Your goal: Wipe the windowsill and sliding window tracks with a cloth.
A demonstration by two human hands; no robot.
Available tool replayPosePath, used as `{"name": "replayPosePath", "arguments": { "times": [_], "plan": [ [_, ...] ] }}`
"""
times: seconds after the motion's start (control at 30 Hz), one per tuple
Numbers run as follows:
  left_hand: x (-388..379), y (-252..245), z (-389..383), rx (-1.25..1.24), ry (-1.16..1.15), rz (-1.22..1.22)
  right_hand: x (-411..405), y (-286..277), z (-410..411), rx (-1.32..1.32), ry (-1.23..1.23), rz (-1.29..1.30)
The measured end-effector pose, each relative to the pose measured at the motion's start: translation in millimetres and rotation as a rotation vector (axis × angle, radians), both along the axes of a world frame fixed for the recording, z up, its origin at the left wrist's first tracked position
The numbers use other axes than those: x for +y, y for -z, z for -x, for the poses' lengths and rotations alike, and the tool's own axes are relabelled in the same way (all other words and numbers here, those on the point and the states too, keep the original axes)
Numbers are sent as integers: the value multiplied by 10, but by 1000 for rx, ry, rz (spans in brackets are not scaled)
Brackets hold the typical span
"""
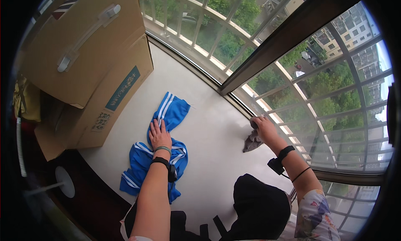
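Note:
My left hand rests flat, fingers spread, on a crumpled blue garment with white stripes. The cloth lies in loose folds on the white window sill, bunched up below my wrist. Over to the right, my right hand grips a small grey cloth, which hangs from the fingers near the window's bottom frame. Part of that cloth is hidden behind the hand. Each wrist wears a dark band with a small device.
A large cardboard box with a plastic handle stands at the left. Sliding window panes with a dark frame close off the right, with metal bars outside. A white disc on a rod is at lower left, by a yellow item.

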State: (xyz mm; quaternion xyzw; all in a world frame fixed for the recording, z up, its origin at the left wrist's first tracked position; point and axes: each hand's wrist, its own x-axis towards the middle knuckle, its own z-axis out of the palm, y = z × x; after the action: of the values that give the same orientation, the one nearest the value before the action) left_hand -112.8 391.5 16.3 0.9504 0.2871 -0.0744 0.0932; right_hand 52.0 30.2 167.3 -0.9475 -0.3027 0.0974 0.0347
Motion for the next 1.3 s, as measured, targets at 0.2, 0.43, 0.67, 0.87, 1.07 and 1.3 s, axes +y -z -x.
{"name": "replayPosePath", "arguments": {
  "times": [0.2, 0.43, 0.67, 0.87, 1.07, 1.3],
  "plan": [
    [577, -307, -107, 412, -271, 148, -150, -686, 142, -20, 120, 60],
    [648, -211, -159, 469, -333, 213, 516, -1371, 155, -56, -21, -20],
    [406, -276, -127, 270, -347, 173, 1145, -607, -143, -81, -30, -144],
    [381, -25, 58, 107, -327, 1, 1906, 425, -697, -224, 12, -359],
    [296, 81, 44, 60, -281, -91, 2274, 1345, -1154, -412, -65, -276],
    [326, 109, 124, 99, -272, -117, 2508, 1646, -1222, -402, -135, -163]
  ]
}}
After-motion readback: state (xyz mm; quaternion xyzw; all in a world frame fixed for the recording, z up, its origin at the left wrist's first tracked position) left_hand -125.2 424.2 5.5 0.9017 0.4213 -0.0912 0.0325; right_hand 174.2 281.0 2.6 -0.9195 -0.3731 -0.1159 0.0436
